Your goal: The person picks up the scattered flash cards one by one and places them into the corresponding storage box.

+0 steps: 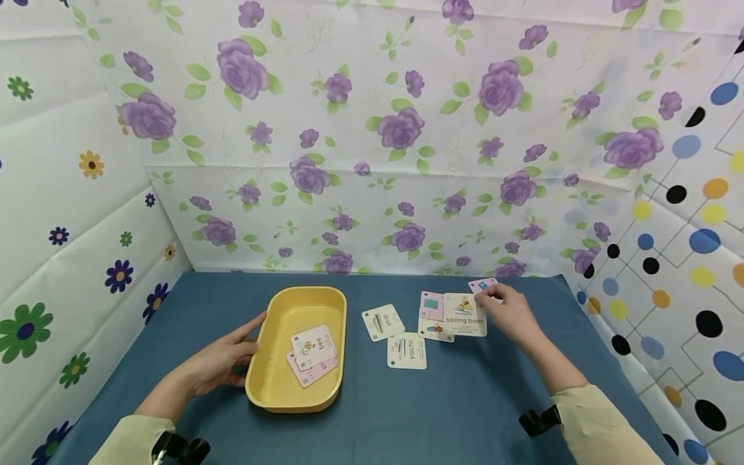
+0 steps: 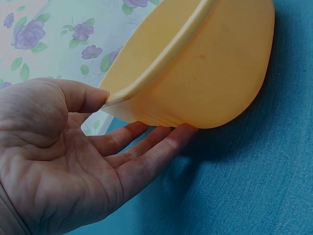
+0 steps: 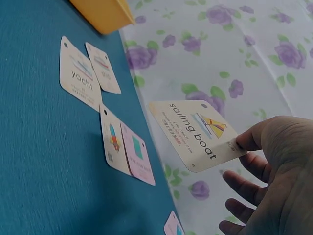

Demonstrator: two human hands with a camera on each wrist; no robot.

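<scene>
A cream sailing boat card is pinched at one corner between the thumb and finger of my right hand, held above the table. Below it lie a pink card with a green picture and a cream card with a rocket-like picture, partly covered in the head view. My left hand touches the left side of a yellow tray. In the left wrist view the thumb lies at the tray's rim and the other fingers are under its side. Inside the tray are a bee card and a pink card.
A ship card and a yacht card lie between the tray and the right hand. Another pink card is beyond the right hand, near the back edge. Flowered cloth rises behind the blue table.
</scene>
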